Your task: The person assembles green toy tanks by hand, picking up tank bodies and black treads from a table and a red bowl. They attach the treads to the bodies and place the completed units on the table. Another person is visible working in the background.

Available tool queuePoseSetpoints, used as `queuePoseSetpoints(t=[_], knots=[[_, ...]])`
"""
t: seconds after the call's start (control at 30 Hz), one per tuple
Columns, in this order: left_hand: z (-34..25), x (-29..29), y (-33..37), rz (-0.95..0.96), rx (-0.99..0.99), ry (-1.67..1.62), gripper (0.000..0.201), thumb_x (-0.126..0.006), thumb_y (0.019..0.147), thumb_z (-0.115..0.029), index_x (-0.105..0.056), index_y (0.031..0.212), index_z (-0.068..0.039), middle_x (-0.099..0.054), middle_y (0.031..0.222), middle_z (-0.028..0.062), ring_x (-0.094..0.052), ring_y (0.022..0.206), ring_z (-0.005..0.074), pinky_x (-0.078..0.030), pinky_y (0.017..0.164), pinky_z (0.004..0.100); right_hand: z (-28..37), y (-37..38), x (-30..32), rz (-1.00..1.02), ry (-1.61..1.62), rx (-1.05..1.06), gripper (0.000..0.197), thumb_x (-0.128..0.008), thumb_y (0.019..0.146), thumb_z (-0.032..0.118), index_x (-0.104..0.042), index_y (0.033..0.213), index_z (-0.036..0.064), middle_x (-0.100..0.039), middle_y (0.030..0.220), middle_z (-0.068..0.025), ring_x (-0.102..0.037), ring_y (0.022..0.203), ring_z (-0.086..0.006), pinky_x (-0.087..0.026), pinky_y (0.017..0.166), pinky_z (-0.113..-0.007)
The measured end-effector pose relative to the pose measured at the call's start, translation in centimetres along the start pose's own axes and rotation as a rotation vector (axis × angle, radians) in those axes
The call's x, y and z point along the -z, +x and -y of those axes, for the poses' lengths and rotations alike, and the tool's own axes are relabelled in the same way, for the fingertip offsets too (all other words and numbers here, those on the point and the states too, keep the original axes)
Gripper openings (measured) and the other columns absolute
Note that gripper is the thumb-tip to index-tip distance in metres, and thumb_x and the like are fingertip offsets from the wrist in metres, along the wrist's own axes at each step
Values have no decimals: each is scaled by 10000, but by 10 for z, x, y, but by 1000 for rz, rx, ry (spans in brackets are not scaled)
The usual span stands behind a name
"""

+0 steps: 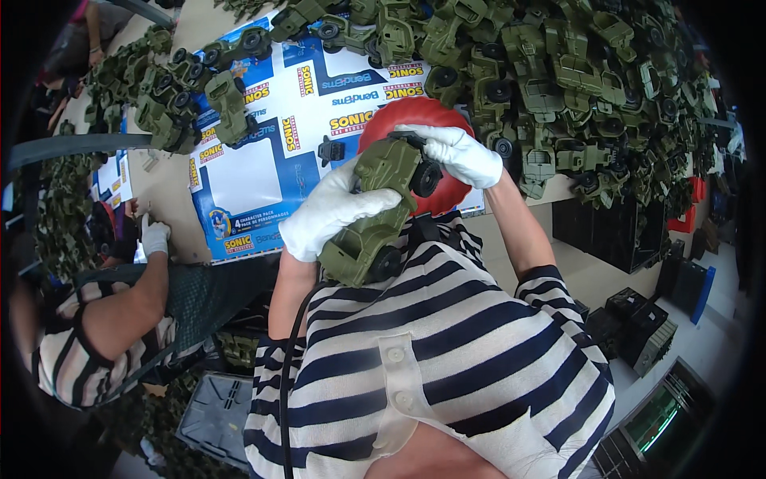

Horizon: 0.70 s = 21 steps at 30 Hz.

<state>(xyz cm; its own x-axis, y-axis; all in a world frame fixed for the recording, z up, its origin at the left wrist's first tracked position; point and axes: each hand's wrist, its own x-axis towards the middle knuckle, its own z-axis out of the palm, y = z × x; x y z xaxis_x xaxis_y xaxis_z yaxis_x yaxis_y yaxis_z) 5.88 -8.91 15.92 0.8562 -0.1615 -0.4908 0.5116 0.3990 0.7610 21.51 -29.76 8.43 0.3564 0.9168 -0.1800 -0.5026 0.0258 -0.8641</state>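
Note:
A green toy military truck [375,209] with black wheels is held tilted in front of my chest. My left hand [331,209], in a white glove, wraps around its body, with the thumb across the side. My right hand [459,153], also gloved in white, grips the truck's far end near a black wheel, and its fingertips press by a dark piece there. Under the truck and right hand sits a round red bowl-like thing [384,117], its inside mostly hidden. A small dark grey part [330,150] lies on the printed sheet just beyond my left hand.
Blue and white printed card sheets [239,180] cover the table. Heaps of similar green toy trucks [558,72] line the far and right sides, with more trucks [171,96] at the left. A co-worker's gloved hand [155,237] rests at the table's left edge. Black crates [638,319] stand right.

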Motion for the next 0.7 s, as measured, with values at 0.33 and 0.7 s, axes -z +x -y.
queuePoseSetpoints(t=[0.33, 0.7], knots=[[32, -17, 33, -449, -291, 483, 1054, -886, 680, -340, -308, 1490, 8, -530, 1303, 201, -579, 1129, 242, -483, 937, 354, 18, 22, -26, -220, -163, 56, 498, -430, 1043, 421, -572, 1310, 26, -612, 1243, -74, -535, 1181, -154, -391, 1049, -320], [41, 22, 59, -234, -842, 418, 736, -782, 802, -448, -503, 1308, 10, -573, 1221, 121, -576, 1115, 238, -448, 976, 341, -15, 27, -83, -563, -806, 679, 471, -640, 800, 127, -542, 1239, -13, -606, 1186, -203, -593, 1117, -373, -470, 967, -425]])
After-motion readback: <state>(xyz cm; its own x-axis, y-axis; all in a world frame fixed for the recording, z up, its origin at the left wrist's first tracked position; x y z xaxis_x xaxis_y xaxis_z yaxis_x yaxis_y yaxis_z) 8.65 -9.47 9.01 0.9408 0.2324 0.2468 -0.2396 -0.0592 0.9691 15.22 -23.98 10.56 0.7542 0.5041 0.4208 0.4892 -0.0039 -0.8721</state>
